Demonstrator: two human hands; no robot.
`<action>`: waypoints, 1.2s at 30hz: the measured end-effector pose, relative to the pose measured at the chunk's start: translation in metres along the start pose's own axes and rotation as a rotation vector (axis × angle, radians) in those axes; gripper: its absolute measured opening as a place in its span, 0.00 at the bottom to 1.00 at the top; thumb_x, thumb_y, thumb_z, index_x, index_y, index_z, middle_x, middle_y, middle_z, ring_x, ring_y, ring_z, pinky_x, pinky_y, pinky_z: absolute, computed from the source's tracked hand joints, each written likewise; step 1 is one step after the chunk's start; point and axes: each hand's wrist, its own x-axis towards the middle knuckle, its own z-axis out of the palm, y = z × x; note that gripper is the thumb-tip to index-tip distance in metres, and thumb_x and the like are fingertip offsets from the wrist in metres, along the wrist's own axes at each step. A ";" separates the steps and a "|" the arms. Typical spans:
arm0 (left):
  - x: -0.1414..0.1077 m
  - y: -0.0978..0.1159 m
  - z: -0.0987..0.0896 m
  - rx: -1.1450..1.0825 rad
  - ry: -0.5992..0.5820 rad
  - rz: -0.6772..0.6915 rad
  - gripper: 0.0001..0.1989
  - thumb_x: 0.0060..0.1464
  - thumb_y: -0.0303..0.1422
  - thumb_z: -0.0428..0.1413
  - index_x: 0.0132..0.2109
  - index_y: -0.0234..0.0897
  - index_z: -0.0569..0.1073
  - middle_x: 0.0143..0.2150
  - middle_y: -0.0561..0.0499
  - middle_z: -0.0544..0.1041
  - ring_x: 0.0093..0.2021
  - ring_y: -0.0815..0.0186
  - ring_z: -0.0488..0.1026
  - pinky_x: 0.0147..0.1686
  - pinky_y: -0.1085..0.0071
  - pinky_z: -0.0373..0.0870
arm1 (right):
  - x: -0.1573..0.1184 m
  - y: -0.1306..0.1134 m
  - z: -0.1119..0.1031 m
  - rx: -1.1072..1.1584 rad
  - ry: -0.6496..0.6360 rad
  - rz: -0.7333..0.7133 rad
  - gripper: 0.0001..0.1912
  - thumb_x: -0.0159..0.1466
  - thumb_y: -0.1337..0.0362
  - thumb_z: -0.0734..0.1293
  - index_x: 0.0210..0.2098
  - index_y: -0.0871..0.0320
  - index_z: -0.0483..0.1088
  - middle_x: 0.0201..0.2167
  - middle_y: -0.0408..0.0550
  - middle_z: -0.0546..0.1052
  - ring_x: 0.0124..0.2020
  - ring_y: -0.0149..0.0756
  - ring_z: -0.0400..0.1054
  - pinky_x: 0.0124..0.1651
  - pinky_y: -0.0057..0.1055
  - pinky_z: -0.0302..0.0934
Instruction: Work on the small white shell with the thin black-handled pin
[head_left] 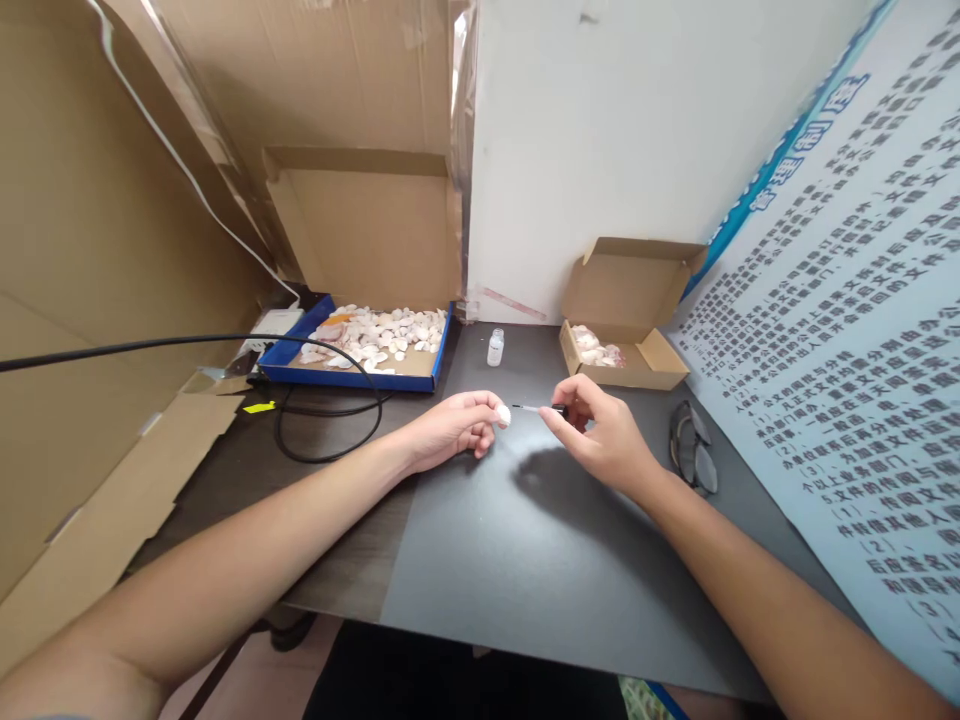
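Centre frame, the left hand's fingers pinch a white shell, the right hand's a brush; centre-left, a black cable crosses the blue box.

Widest free rm: grey mat, lower ctr of frame, betw. L forearm & R forearm; a hand could pass low there. At ctr, L hand & R hand leave a tight gap, w/ brush tip just beside white piece. Just above ctr: bottle, upright; passable strips either side, out to blue box (upper L) & small carton (upper R). Raised lids + wall block behind. Mid-L: black cable loops across blue box front. Mid-R: dark glasses betw. R forearm & slanting poster.
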 end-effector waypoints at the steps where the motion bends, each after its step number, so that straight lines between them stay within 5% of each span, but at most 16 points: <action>1: 0.000 0.000 0.000 0.001 0.001 0.001 0.09 0.51 0.34 0.62 0.36 0.34 0.71 0.28 0.56 0.68 0.23 0.76 0.64 0.24 0.76 0.61 | 0.000 0.000 0.000 0.038 -0.004 0.000 0.09 0.64 0.59 0.66 0.34 0.54 0.62 0.20 0.36 0.64 0.20 0.29 0.58 0.27 0.27 0.55; 19: 0.001 -0.001 -0.002 -0.011 -0.010 -0.003 0.10 0.49 0.32 0.61 0.35 0.34 0.69 0.34 0.52 0.73 0.22 0.76 0.66 0.23 0.75 0.62 | -0.002 0.002 0.000 0.018 0.003 -0.057 0.08 0.66 0.59 0.64 0.33 0.54 0.64 0.22 0.40 0.67 0.22 0.31 0.60 0.27 0.29 0.58; 36: 0.000 0.002 0.001 0.029 -0.004 -0.023 0.10 0.49 0.33 0.62 0.36 0.35 0.69 0.33 0.54 0.71 0.23 0.76 0.65 0.24 0.75 0.63 | -0.002 0.003 0.004 0.047 0.050 0.034 0.08 0.63 0.61 0.66 0.32 0.54 0.61 0.20 0.37 0.64 0.20 0.29 0.58 0.26 0.28 0.57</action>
